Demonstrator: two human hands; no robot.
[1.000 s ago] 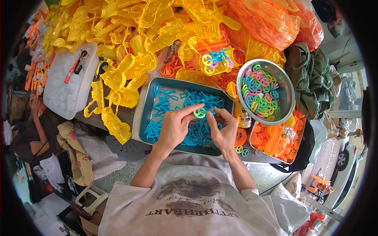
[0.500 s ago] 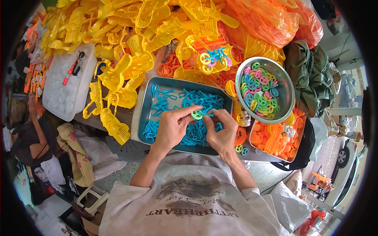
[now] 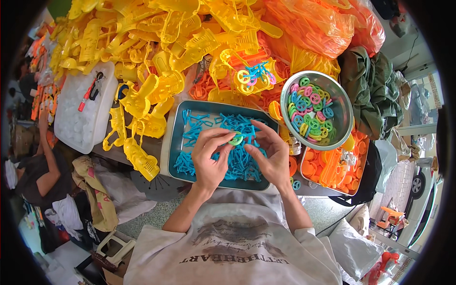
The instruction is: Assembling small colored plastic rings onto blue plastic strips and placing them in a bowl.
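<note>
My left hand [image 3: 210,159] pinches a small green plastic wheel [image 3: 235,139] between thumb and fingertips. Close on its right, my right hand [image 3: 275,159] has thumb and forefinger spread apart, with nothing plainly gripped. Both hands are over a dark teal rectangular tray [image 3: 177,130] that holds many small blue forked plastic parts [image 3: 194,123]. Whether a blue part is joined to the green wheel is hard to tell against the blue pile. A round metal bowl [image 3: 350,114] of small wheels in green, pink, blue and yellow stands to the right.
Yellow plastic shells [image 3: 156,85] are heaped behind and left. A white tub [image 3: 111,90] with red-handled pliers [image 3: 85,98] sits at left. Orange parts [image 3: 327,168] fill a tray at right. Orange bags [image 3: 313,23] lie at the back. Another person's arm [image 3: 47,166] shows far left.
My right hand has opened, its forefinger and thumb parting from the blue piece beside the wheel. My left hand keeps the green wheel at nearly the same spot. The view has shifted slightly.
</note>
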